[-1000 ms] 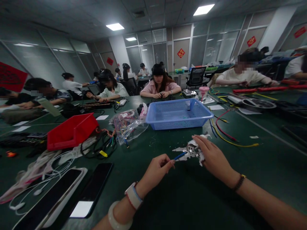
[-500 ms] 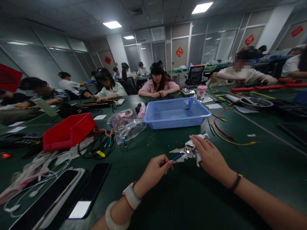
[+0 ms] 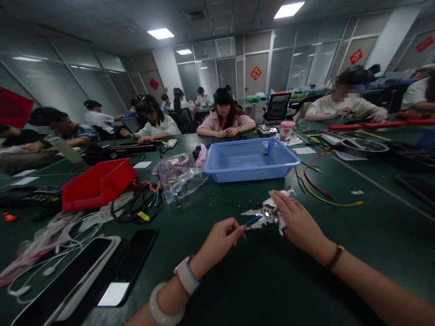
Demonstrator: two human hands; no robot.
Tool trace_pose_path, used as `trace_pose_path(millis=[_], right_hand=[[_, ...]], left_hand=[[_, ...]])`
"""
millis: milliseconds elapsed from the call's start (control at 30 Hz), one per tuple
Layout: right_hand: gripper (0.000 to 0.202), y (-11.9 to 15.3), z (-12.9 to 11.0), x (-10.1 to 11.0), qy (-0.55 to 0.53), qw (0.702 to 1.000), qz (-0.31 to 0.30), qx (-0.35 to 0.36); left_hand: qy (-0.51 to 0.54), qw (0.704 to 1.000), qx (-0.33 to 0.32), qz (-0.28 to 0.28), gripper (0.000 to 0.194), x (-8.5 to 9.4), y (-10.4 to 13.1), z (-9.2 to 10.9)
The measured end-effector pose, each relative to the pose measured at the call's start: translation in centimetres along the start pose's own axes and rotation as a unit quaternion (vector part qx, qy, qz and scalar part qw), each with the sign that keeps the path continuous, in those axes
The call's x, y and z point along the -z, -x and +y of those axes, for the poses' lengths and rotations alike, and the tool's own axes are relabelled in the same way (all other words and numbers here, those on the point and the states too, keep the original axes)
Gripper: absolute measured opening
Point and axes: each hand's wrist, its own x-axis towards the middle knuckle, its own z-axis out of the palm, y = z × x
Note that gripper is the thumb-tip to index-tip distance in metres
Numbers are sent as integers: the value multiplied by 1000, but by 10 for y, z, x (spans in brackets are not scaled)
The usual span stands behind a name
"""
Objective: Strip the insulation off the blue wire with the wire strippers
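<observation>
Between thumb and fingers, my left hand (image 3: 222, 237) pinches a short blue wire (image 3: 253, 220), whose far end lies at the jaws of a metal wire stripper (image 3: 267, 214). My right hand (image 3: 295, 216) is wrapped round the stripper's handles, which are covered in crumpled white material (image 3: 282, 225). The stripper's jaws point left, towards my left hand, and are spread apart at their tips. Small bits of debris are scattered on the green table just beyond the tool.
A blue plastic basket (image 3: 251, 174) stands beyond my hands. Left of it are a clear bag of wires (image 3: 178, 176), a red bin (image 3: 98, 185), black cables and two phones. Yellow and red wires (image 3: 319, 192) lie right. Several people sit around.
The view has shifted very slightly. My hands hold the same wire and stripper in nearly the same place.
</observation>
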Motion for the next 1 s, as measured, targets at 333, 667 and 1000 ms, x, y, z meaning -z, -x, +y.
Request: trace_pose_path(millis=[333,667,1000], right_hand=[[74,2,-2,0,-11,1000,6,-14],[40,-4,-4,15,113,993,-6,23],[41,-3,-9,16,96,995,13,13]], left_hand=[[-34,999,-1,1,36,1,1,-2],[-7,1000,12,-2,33,0,2,5],[-20,1000,8,-6,35,1,0,0]])
